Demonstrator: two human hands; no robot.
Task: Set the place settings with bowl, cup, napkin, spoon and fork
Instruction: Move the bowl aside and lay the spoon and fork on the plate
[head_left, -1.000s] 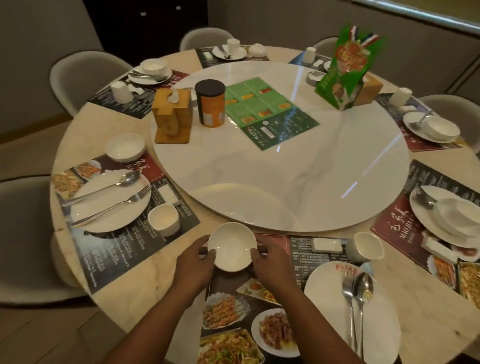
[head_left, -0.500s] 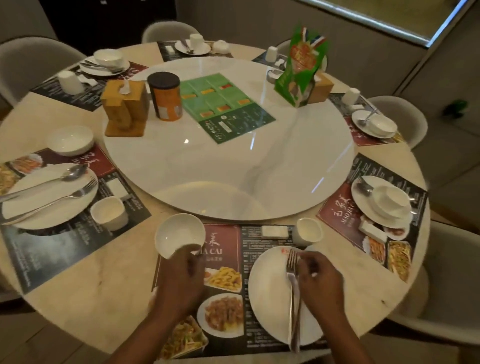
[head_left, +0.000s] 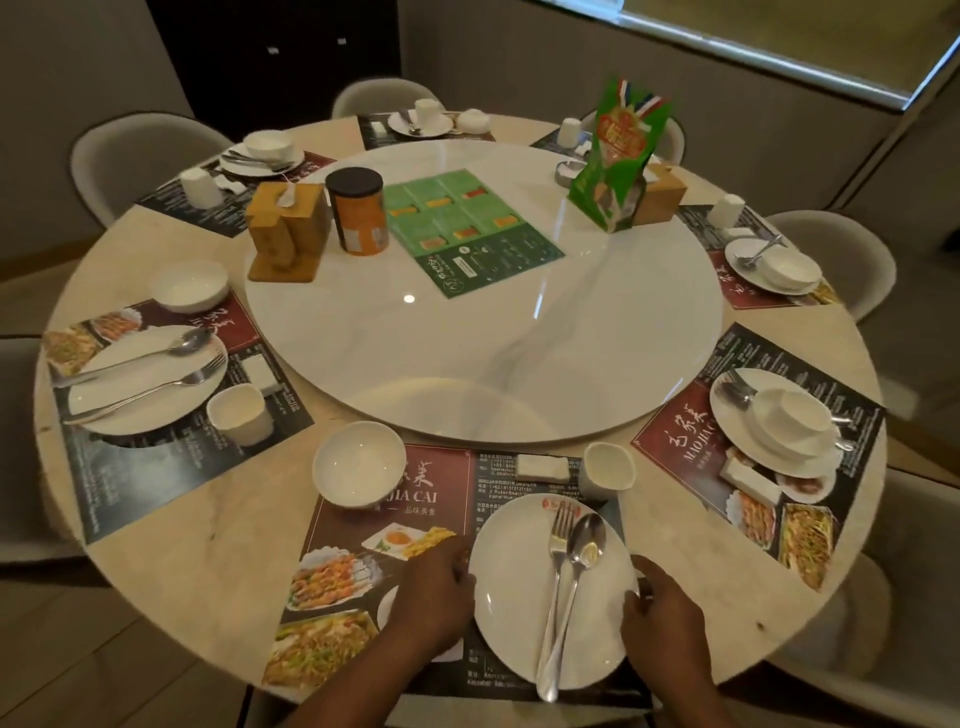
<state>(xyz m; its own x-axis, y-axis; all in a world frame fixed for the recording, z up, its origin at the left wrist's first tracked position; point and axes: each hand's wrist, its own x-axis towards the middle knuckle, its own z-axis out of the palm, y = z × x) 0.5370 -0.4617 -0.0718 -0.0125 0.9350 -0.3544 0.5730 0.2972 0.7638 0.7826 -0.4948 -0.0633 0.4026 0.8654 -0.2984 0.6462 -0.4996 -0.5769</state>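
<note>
Setting on the left looks laid: the left plate (head_left: 156, 410) bears cutlery (head_left: 192, 343), with a cup and bowl beside it. On the near mat (head_left: 358, 519), the bowl (head_left: 358, 464) stands upright at the far-left corner. Left hand (head_left: 436, 592) and right hand (head_left: 665, 613) grip opposite rims of the plate (head_left: 514, 613), which carries fork (head_left: 558, 540) and spoon (head_left: 587, 543). Napkin (head_left: 545, 466) and cup (head_left: 607, 470) lie just beyond. This place seems nearly done. On the right, a stacked bowl (head_left: 792, 410) sits on its plate, so that setting looks left to do.
</note>
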